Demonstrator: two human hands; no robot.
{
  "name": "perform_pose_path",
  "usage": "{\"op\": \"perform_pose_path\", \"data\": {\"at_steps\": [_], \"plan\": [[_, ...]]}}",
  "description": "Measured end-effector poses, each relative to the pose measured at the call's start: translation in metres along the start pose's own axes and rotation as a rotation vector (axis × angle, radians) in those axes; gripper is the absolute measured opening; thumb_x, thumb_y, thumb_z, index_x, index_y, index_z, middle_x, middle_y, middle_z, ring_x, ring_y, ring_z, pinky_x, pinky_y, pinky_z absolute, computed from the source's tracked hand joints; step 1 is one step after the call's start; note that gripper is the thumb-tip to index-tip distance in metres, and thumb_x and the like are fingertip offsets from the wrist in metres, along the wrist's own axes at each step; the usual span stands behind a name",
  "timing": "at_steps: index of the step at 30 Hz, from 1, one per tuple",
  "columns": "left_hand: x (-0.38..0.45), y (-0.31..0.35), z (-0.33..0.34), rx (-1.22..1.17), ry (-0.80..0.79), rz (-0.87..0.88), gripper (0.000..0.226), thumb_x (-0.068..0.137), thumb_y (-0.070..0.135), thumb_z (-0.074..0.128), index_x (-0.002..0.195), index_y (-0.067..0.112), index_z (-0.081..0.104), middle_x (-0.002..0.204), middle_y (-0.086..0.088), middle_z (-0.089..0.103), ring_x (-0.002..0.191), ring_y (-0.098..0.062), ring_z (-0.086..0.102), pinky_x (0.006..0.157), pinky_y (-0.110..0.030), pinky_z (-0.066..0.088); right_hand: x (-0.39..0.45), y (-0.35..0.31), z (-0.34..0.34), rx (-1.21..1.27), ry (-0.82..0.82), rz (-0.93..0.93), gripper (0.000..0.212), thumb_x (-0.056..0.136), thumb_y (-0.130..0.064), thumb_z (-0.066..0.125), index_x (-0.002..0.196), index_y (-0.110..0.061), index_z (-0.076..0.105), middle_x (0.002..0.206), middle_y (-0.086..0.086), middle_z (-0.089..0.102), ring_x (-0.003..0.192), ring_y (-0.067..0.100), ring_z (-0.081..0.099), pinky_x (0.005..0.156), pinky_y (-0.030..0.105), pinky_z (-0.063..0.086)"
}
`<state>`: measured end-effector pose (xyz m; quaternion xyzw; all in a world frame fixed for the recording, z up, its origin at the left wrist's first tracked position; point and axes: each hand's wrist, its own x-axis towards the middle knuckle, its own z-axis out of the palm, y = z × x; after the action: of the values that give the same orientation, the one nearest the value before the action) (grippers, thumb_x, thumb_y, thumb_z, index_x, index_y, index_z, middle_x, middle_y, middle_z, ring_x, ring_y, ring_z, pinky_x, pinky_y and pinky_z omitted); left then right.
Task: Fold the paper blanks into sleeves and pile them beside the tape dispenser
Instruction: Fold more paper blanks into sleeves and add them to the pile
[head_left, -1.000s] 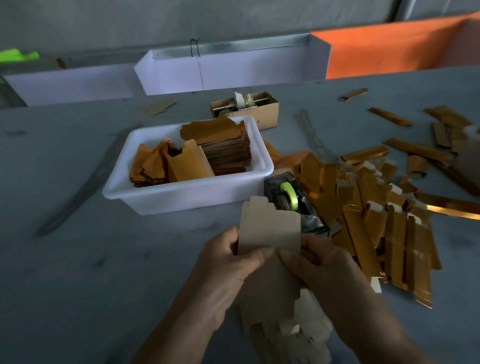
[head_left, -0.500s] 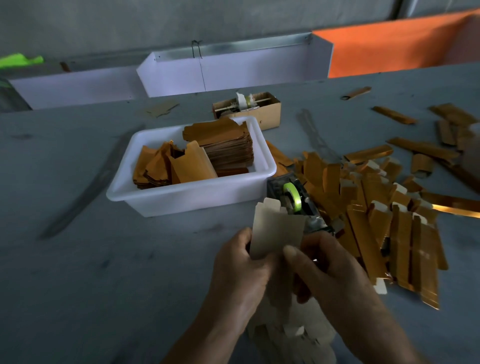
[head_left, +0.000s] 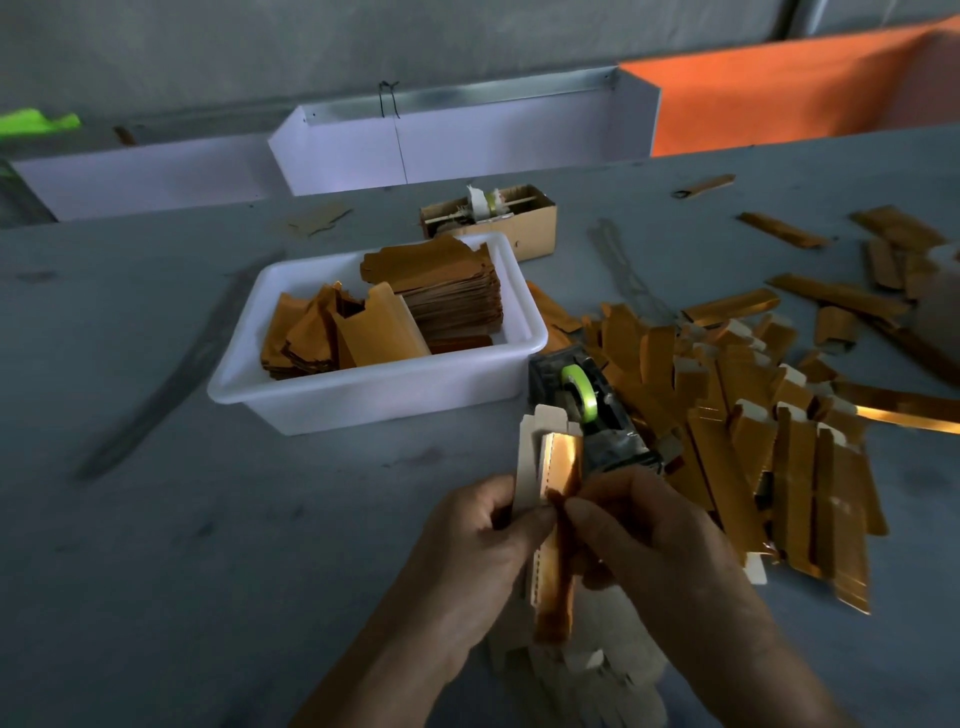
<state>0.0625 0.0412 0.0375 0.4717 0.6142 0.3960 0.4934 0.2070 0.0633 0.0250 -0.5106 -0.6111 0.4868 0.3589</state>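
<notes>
1. Head view: the left hand and the right hand meet low in the middle, each pinching the same narrow paper blank, pale card on one face and shiny gold on the other, between thumb and fingers.
2. The blank stands roughly upright, partly folded lengthwise, its gold face turned inward towards the camera.
3. Below the hands lies a loose heap of pale unfolded blanks, partly hidden by the wrists.
4. Just behind the held blank sits the dark tape dispenser with its green roll, on the grey tabletop.
5. Right of the dispenser, touching it, spreads a pile of folded gold sleeves; more lie scattered farther right.
6. Left of the dispenser stands a white plastic tub holding a stack and a jumble of orange-brown blanks.
7. Behind the tub rests a small open cardboard box.
</notes>
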Motion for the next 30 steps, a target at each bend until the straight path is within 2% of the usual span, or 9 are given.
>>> {"op": "perform_pose_path", "data": {"at_steps": [3, 6, 10, 15, 17, 20, 24, 26, 30], "plan": [[0.000, 0.002, -0.003, -0.032, -0.111, -0.035, 0.013, 0.088, 0.019, 0.065, 0.095, 0.026, 0.073, 0.091, 0.007, 0.075, 0.089, -0.007, 0.070, 0.085, -0.030, 0.052, 0.003, 0.002, -0.003, 0.006, 0.089, 0.076, 0.042, 0.056, -0.059, 0.058, 0.089, -0.033, 0.055, 0.083, -0.004, 0.067, 0.079, 0.009, 0.065, 0.071, 0.028, 0.055], [0.001, 0.001, -0.003, -0.056, -0.152, -0.071, 0.013, 0.083, 0.020, 0.070, 0.095, 0.024, 0.071, 0.092, 0.003, 0.075, 0.091, -0.013, 0.070, 0.087, -0.033, 0.054, 0.002, 0.000, -0.003, 0.212, -0.031, 0.162, 0.014, 0.079, -0.032, 0.064, 0.092, -0.025, 0.066, 0.085, 0.001, 0.071, 0.082, 0.014, 0.068, 0.076, 0.033, 0.055], [-0.001, -0.002, 0.000, -0.052, -0.007, -0.040, 0.008, 0.078, 0.025, 0.075, 0.086, 0.028, 0.071, 0.079, 0.006, 0.073, 0.069, -0.001, 0.066, 0.055, -0.012, 0.045, 0.002, 0.000, -0.003, 0.353, -0.018, 0.209, 0.012, 0.083, -0.016, 0.062, 0.089, -0.021, 0.071, 0.080, 0.005, 0.072, 0.078, 0.019, 0.070, 0.068, 0.026, 0.055], [-0.002, -0.007, 0.006, -0.026, 0.167, 0.045, 0.009, 0.074, 0.024, 0.078, 0.080, 0.029, 0.073, 0.075, -0.001, 0.072, 0.072, -0.016, 0.068, 0.066, -0.036, 0.055, 0.004, -0.001, -0.001, 0.410, 0.033, 0.237, 0.016, 0.083, -0.012, 0.062, 0.098, -0.013, 0.069, 0.083, 0.009, 0.073, 0.082, 0.024, 0.070, 0.070, 0.031, 0.058], [-0.002, -0.010, 0.007, 0.029, 0.255, 0.098, 0.013, 0.072, 0.023, 0.080, 0.081, 0.031, 0.074, 0.074, 0.002, 0.071, 0.070, -0.013, 0.068, 0.064, -0.030, 0.056, 0.004, -0.001, 0.001, 0.419, 0.044, 0.240, 0.016, 0.083, -0.012, 0.062, 0.098, -0.014, 0.068, 0.084, 0.009, 0.073, 0.080, 0.022, 0.071, 0.068, 0.030, 0.058], [-0.004, -0.013, 0.011, 0.376, 0.389, 0.348, 0.017, 0.079, 0.021, 0.076, 0.091, 0.033, 0.075, 0.076, 0.010, 0.063, 0.071, -0.004, 0.062, 0.060, -0.017, 0.050, 0.004, -0.002, 0.001, 0.472, 0.052, 0.244, 0.012, 0.083, -0.011, 0.061, 0.092, -0.014, 0.069, 0.081, 0.008, 0.073, 0.076, 0.020, 0.071, 0.061, 0.024, 0.056], [-0.008, -0.017, 0.022, 1.053, 0.524, 0.716, 0.028, 0.077, 0.017, 0.060, 0.100, 0.010, 0.075, 0.072, -0.004, 0.056, 0.075, -0.021, 0.048, 0.055, -0.031, 0.044, 0.002, -0.004, 0.002, 0.494, 0.036, 0.237, 0.012, 0.076, -0.018, 0.064, 0.084, -0.014, 0.071, 0.080, 0.010, 0.072, 0.077, 0.021, 0.071, 0.071, 0.032, 0.057], [-0.012, -0.019, 0.032, 1.200, 0.530, 0.731, 0.042, 0.074, 0.014, 0.045, 0.102, 0.004, 0.074, 0.071, -0.006, 0.058, 0.077, -0.023, 0.040, 0.055, -0.032, 0.044, 0.001, -0.004, 0.003, 0.503, 0.037, 0.241, 0.011, 0.079, -0.017, 0.063, 0.084, -0.011, 0.071, 0.082, 0.010, 0.072, 0.079, 0.021, 0.071, 0.071, 0.033, 0.057], [-0.019, -0.023, 0.046, 1.269, 0.523, 0.680, 0.044, 0.071, 0.021, 0.039, 0.088, 0.008, 0.078, 0.071, -0.003, 0.065, 0.081, -0.023, 0.039, 0.065, -0.031, 0.047, -0.001, -0.003, 0.003, 0.529, 0.038, 0.278, 0.018, 0.084, -0.019, 0.059, 0.073, -0.020, 0.073, 0.075, 0.002, 0.072, 0.072, 0.013, 0.070, 0.055, 0.019, 0.053]]}}
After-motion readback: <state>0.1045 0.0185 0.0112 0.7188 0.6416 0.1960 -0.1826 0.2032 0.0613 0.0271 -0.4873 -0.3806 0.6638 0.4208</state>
